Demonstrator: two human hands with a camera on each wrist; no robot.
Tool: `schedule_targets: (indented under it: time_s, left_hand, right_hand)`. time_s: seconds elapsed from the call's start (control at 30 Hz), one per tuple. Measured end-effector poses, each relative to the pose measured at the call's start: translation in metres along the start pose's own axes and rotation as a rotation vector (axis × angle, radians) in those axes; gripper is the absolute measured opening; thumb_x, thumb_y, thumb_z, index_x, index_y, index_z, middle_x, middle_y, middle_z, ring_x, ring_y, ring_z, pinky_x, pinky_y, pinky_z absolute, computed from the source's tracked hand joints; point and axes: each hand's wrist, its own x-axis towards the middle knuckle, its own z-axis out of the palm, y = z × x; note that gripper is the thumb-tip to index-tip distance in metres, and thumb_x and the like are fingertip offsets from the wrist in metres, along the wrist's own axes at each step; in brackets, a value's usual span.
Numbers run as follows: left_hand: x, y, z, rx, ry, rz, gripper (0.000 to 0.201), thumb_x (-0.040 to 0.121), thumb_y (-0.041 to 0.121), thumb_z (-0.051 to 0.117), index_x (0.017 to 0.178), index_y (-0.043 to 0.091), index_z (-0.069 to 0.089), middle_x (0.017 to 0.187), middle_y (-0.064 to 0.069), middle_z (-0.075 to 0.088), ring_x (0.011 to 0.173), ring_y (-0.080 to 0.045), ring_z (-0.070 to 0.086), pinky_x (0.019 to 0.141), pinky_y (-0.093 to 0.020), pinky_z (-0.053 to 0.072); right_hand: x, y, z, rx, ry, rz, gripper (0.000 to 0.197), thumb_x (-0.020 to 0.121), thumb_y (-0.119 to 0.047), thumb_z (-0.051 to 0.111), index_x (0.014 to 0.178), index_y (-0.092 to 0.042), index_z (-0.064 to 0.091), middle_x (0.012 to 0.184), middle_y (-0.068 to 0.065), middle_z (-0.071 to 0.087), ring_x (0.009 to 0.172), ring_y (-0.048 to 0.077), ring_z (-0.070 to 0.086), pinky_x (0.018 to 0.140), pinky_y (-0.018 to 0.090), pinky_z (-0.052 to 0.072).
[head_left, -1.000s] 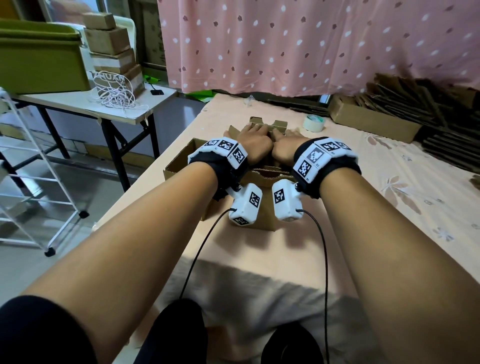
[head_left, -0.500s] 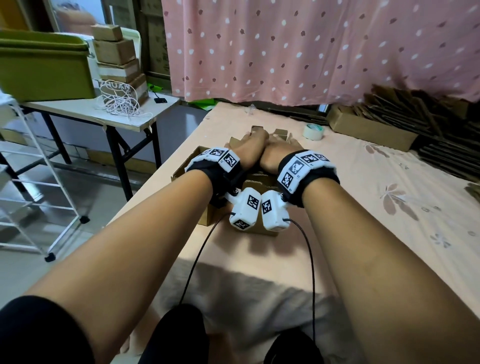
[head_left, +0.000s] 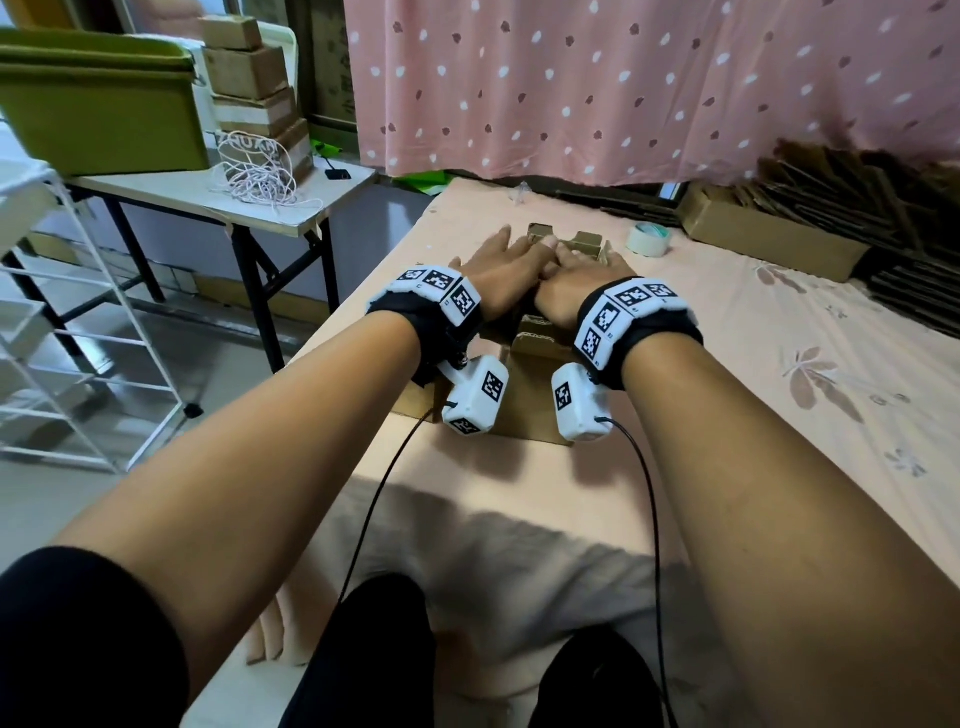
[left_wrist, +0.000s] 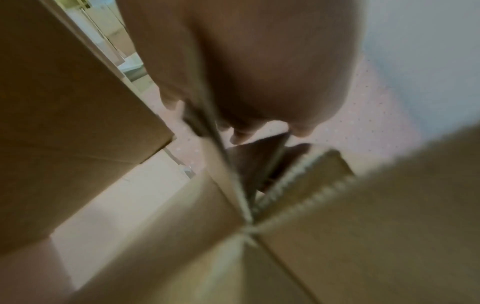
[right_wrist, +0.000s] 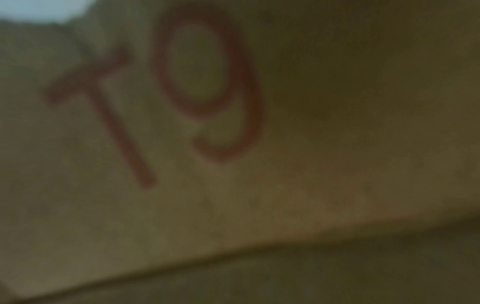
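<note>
Two bare hands lie side by side on the brown corrugated cardboard box, which sits near the front edge of the peach flowered cloth-covered table; left hand flat, fingers straight and spread, palm pressing a top flap; right hand likewise flat and outstretched, holding nothing.

Progress, judged: closing about midway; flaps under the palms are folded inward and their edges meet at a seam in the left wrist view, though a dark gap shows further along; small flaps beyond the fingertips stand upright; no tape seen on the box; pale roll of tape lies just beyond, untouched; flattening and sealing remain.

Orientation: opening faces up; long axis seems to run away from the person toward the curtain, though the arms hide much.
</note>
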Motion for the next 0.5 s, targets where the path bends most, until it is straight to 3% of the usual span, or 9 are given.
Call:
schedule_targets:
  time_s: [0.07,0.17,0.2,0.3,0.37,0.43,0.5]
  left_hand:
    - [0.002,-0.015,-0.001,0.062,0.032,-0.016,0.07,0.102,0.063,0.011,0.162,0.028,0.014,0.17,-0.003,-0.003,0.157,-0.019,-0.007,0.121,-0.06,-0.004]
    - [0.006,-0.04,-0.013,0.175,0.071,-0.045,0.094,0.08,0.075,-0.001,0.161,0.03,0.014,0.171,-0.003,0.0,0.156,-0.021,-0.009,0.116,-0.068,-0.002]
    - [0.002,-0.042,-0.018,0.2,0.063,-0.065,0.088,0.086,0.071,0.005,0.162,0.027,0.014,0.17,-0.007,0.002,0.157,-0.024,-0.008,0.116,-0.067,-0.001]
    - [-0.012,-0.05,-0.032,0.227,-0.015,-0.129,0.059,0.11,0.043,0.018,0.163,0.018,0.008,0.169,-0.018,-0.003,0.156,-0.035,-0.005,0.122,-0.05,-0.001]
    - [-0.013,-0.062,-0.034,0.196,-0.048,-0.207,0.062,0.108,0.047,0.024,0.163,0.028,0.001,0.169,-0.017,-0.007,0.155,-0.037,-0.003,0.124,-0.05,0.0]
    - [-0.01,-0.077,-0.031,0.172,-0.039,-0.279,0.071,0.102,0.051,0.035,0.161,0.038,-0.002,0.169,-0.015,-0.002,0.154,-0.04,0.009,0.124,-0.051,0.012]
    - [-0.01,-0.084,-0.027,0.111,-0.041,-0.316,0.087,0.093,0.047,0.05,0.16,0.04,-0.004,0.162,-0.017,0.026,0.141,-0.042,0.039,0.114,-0.046,0.036]
  right_hand:
    - [0.001,0.002,0.0,0.035,0.012,0.013,0.068,0.096,-0.055,0.017,0.16,-0.035,0.01,0.17,0.0,-0.001,0.157,0.02,0.004,0.124,0.053,-0.006]
    - [0.001,-0.002,0.0,0.032,0.005,0.03,0.067,0.096,-0.057,0.016,0.159,-0.036,0.014,0.17,-0.002,-0.001,0.157,0.018,0.004,0.124,0.051,-0.006]
    - [0.001,-0.003,0.0,0.024,0.001,0.028,0.067,0.095,-0.057,0.015,0.159,-0.036,0.015,0.17,-0.002,-0.001,0.157,0.018,0.004,0.124,0.052,-0.007]
    - [0.005,-0.001,0.001,-0.003,-0.011,0.014,0.066,0.096,-0.056,0.013,0.159,-0.035,0.017,0.17,0.0,-0.001,0.157,0.02,0.004,0.124,0.054,-0.006]
    - [0.004,0.001,0.001,-0.034,-0.009,0.014,0.065,0.097,-0.055,0.012,0.159,-0.035,0.018,0.17,0.001,-0.002,0.157,0.02,0.005,0.124,0.055,-0.005]
    - [0.003,0.001,0.001,-0.056,0.0,0.016,0.064,0.098,-0.054,0.012,0.158,-0.035,0.02,0.17,0.002,-0.002,0.157,0.021,0.005,0.124,0.055,-0.004]
    - [0.001,0.002,-0.001,-0.061,-0.005,0.013,0.064,0.097,-0.054,0.012,0.158,-0.035,0.021,0.17,0.003,-0.001,0.157,0.022,0.005,0.124,0.056,-0.005]
